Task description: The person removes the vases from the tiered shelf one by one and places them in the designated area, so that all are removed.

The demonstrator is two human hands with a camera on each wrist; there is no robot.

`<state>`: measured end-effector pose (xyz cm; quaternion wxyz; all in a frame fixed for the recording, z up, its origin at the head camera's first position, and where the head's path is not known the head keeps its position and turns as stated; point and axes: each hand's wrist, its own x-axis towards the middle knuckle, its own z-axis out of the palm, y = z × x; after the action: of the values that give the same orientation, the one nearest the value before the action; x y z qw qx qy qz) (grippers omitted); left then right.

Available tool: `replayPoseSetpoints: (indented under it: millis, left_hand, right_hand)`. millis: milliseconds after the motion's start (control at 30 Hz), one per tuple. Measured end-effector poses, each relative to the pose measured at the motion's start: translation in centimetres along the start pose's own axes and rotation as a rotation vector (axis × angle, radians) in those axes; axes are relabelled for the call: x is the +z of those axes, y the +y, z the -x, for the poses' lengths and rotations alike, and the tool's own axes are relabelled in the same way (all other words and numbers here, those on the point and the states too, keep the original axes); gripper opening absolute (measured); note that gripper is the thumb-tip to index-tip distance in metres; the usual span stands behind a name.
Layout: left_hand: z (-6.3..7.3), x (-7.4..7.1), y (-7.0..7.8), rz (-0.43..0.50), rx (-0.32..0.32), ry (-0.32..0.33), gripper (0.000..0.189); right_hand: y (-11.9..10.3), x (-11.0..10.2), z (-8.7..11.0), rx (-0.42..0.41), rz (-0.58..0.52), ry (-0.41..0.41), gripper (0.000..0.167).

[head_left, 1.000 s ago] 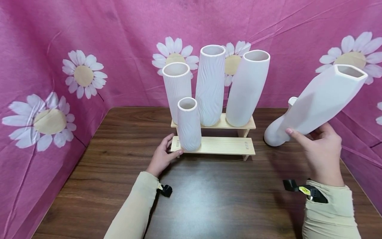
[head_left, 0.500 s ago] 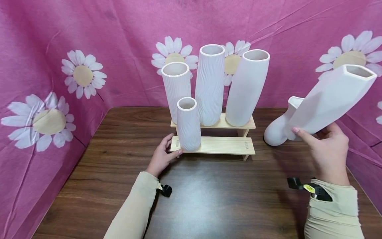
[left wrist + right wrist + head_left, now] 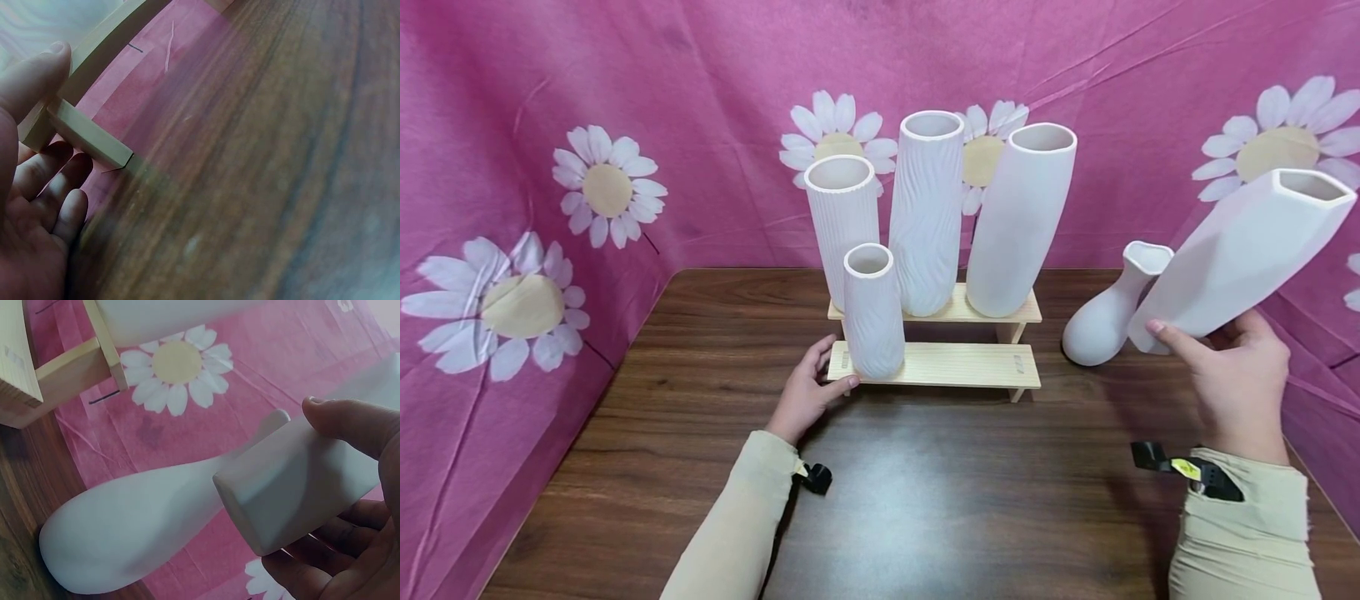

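In the head view my left hand (image 3: 808,392) grips the left end of a two-step wooden stand (image 3: 962,367). Its thumb (image 3: 44,72) lies against the lower step's edge in the left wrist view, the fingers curled beneath. My right hand (image 3: 1243,379) holds a tall angular white vase (image 3: 1240,258) near its base, leaning to the right and raised off the table. Just left of that vase, a bulb-bottomed white vase (image 3: 1097,329) with a narrow neck stands on the table. The right wrist view shows thumb and fingers on opposite sides of the held vase (image 3: 294,481).
On the upper step are a ribbed vase (image 3: 842,233), a wavy-textured vase (image 3: 928,217) and a smooth vase (image 3: 1022,225). A small vase (image 3: 874,317) stands at the lower step's left end. A pink flowered cloth (image 3: 722,125) hangs behind the brown wooden table (image 3: 700,358).
My right hand has moved right with the angular vase, uncovering more of the bulb-bottomed vase behind it. The left hand and the stand have stayed put.
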<state>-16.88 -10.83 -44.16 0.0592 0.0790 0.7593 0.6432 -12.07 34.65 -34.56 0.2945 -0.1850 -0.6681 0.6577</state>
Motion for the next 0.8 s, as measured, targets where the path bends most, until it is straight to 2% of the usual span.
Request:
replayPoseSetpoints:
  millis: [67, 300, 500, 800]
  left_hand:
    - [-0.1, 0.0, -0.3, -0.004, -0.002, 0.001, 0.08]
    - [-1.3, -0.1, -2.9, -0.004, -0.005, 0.016, 0.084]
    - [-1.4, -0.2, -3.3, 0.012, 0.019, 0.023, 0.082]
    - [-1.3, -0.2, -3.4, 0.015, 0.021, 0.021, 0.082]
  right_hand:
    - [0.1, -0.1, -0.1, 0.003, 0.028, 0.006, 0.054]
    - [0.4, -0.5, -0.5, 0.018, 0.087, 0.019, 0.055]
    - [0.8, -0.9, -1.0, -0.001, 0.217, 0.024, 0.052]
    - [1.4, -1.4, -1.5, 0.019, 0.293, 0.02, 0.051]
